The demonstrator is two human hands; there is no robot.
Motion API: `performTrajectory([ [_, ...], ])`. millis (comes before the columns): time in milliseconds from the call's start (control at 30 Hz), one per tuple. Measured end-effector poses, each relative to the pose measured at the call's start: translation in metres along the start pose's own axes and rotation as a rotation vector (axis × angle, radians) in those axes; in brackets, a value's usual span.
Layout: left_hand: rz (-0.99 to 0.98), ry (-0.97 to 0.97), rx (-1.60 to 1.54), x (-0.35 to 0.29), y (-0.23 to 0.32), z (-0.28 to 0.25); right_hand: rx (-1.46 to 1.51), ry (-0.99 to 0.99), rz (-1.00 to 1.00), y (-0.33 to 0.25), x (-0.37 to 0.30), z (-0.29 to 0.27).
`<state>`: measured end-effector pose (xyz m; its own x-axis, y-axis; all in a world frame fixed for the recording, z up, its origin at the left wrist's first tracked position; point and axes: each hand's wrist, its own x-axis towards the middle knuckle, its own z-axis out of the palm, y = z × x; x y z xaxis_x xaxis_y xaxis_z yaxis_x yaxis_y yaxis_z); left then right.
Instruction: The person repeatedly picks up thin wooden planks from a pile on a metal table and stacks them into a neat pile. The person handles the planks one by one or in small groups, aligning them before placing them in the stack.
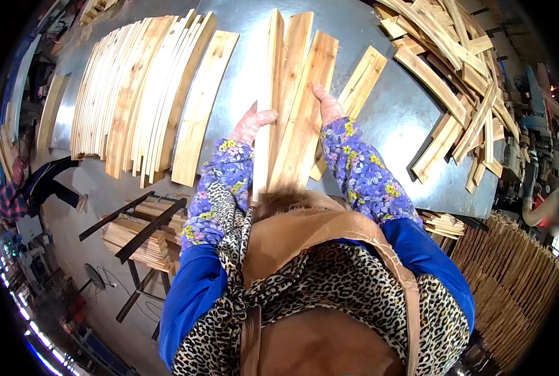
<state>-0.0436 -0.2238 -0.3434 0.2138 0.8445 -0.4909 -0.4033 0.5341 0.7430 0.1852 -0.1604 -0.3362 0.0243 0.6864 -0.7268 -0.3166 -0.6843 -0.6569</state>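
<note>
My left hand (252,125), in a pale pinkish glove, grips the left side of a few long wooden boards, its thumb over a board (266,138) that stands on edge. My right hand (329,108), gloved alike, holds the right edge of a wide flat board (310,94), thumb on top. Between these two lies another board (297,44), partly covered. The boards point away from me, their near ends close to my apron. A shorter loose board (368,72) runs under my right forearm. The fingers beneath the boards are hidden.
A metal table (404,119) lies under everything. To the left stand a row of boards (144,75) and one separate board (205,106). A jumbled heap of offcuts (461,81) covers the far right. Stacked wood (138,241) sits on a frame at lower left; another person (35,185) is beyond.
</note>
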Motion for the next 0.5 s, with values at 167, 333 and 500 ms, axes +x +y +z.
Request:
performTrajectory([
  [167, -0.003, 0.426, 0.952, 0.005, 0.056, -0.019, -0.703, 0.23, -0.121, -0.048, -0.023, 0.022],
  [333, 0.191, 0.367, 1.259, -0.018, 0.051, -0.014, -0.579, 0.068, -0.227, 0.032, 0.008, 0.1],
  [500, 0.113, 0.404, 1.284, -0.068, 0.021, -0.073, -0.833, 0.04, -0.134, 0.027, -0.013, 0.136],
])
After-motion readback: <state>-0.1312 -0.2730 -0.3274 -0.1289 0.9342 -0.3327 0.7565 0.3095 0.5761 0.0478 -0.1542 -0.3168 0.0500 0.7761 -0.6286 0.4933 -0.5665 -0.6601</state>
